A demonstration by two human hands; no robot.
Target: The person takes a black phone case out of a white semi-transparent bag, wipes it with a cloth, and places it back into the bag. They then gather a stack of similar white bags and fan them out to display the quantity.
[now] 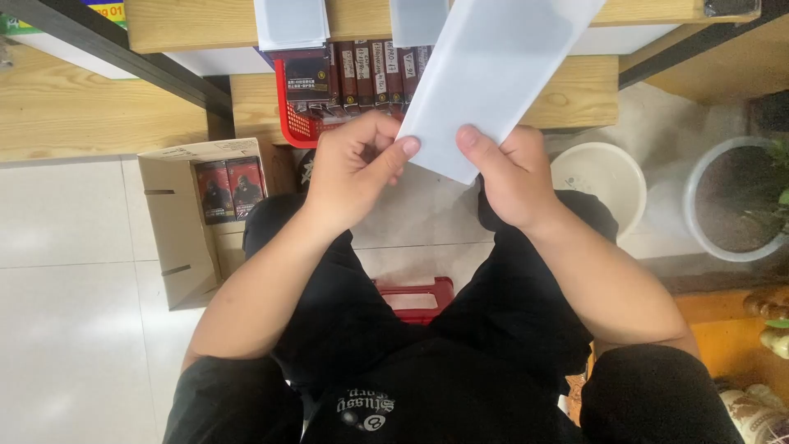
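Both my hands hold one long white plastic sleeve [493,74] by its lower end, in front of me above my knees. My left hand [355,168] pinches the sleeve's lower left corner with thumb and fingers. My right hand [509,177] grips its lower right edge, thumb on top. The sleeve slants up to the right and covers part of a red basket [294,115] full of dark small boxes [362,74] standing upright on the wooden shelf [575,94].
An open cardboard box [177,226] with dark packs stands on the tiled floor at left. A white bowl [604,177] and a potted plant [740,201] sit at right. A red stool [415,296] shows between my legs. More white sleeves [289,20] lie on the upper shelf.
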